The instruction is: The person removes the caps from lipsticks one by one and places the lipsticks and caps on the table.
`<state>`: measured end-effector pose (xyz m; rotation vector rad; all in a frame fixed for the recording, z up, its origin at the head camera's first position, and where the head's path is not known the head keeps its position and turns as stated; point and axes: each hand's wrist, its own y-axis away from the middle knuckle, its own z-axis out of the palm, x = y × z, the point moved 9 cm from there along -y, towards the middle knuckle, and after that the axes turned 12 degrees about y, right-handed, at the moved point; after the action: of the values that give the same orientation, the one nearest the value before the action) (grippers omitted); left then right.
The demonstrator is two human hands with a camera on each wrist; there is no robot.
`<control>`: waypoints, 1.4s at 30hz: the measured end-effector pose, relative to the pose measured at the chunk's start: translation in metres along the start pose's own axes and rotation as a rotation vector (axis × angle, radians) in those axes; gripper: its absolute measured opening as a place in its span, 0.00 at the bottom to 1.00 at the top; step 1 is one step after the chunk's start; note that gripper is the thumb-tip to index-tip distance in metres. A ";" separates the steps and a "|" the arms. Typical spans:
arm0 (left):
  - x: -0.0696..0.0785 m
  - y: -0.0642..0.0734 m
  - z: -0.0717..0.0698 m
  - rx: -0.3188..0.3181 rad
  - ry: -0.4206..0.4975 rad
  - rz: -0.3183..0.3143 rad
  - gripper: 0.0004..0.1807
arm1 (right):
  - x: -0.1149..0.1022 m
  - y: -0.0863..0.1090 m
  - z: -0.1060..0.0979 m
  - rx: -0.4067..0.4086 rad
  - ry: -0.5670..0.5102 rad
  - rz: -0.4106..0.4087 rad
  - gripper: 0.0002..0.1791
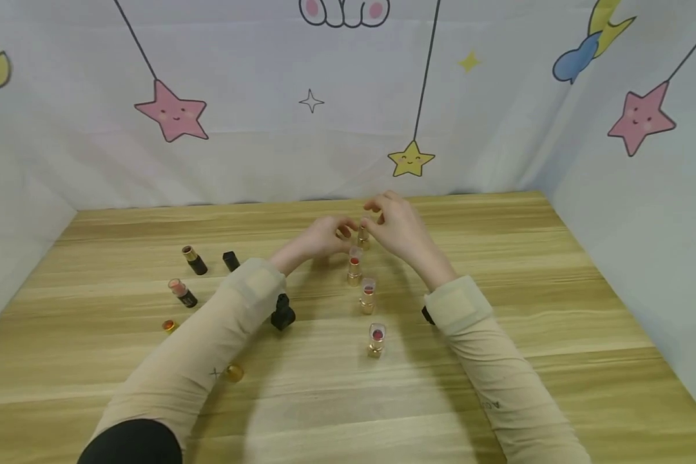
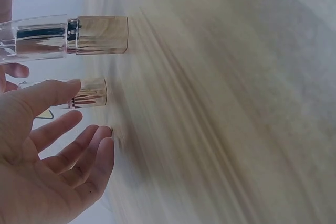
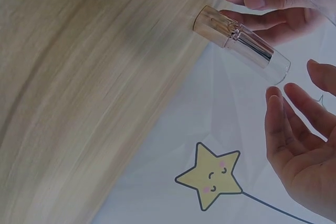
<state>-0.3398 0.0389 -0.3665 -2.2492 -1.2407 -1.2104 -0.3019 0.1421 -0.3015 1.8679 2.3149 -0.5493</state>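
Note:
Between my two hands, at the far end of a line of gold lipsticks with clear caps, stands an upright lipstick [image 3: 241, 40]. My left hand [image 1: 327, 237] is beside its left, fingers loosely bent; in the left wrist view the thumb overlaps its gold base [image 2: 94, 92]. My right hand [image 1: 399, 225] is at its upper right, thumb and fingers parted, fingertips just off the clear cap in the right wrist view. Neither hand grips anything. Nearer me in the line stand a red lipstick [image 1: 354, 270], another lipstick [image 1: 368, 303] and a dark pink one [image 1: 376, 341].
On the left lie an uncapped black-and-gold lipstick [image 1: 194, 260], a pink lipstick [image 1: 183, 293], a black cap [image 1: 231, 260] and a black piece [image 1: 282, 314]. A gold piece [image 1: 234, 372] sits by my left sleeve. Another black piece [image 1: 427, 314] shows beside my right cuff. A white curtain [image 1: 255, 161] backs the table.

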 end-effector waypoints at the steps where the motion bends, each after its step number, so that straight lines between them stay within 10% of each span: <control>1: 0.000 -0.001 0.001 -0.004 -0.001 -0.003 0.28 | -0.001 0.000 0.000 0.002 -0.001 -0.001 0.19; 42: 0.003 -0.021 0.012 0.039 -0.106 0.000 0.19 | 0.004 -0.004 0.015 0.015 -0.010 0.068 0.15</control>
<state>-0.3499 0.0600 -0.3739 -2.3118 -1.2904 -1.0697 -0.3083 0.1397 -0.3157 1.9383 2.2374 -0.5684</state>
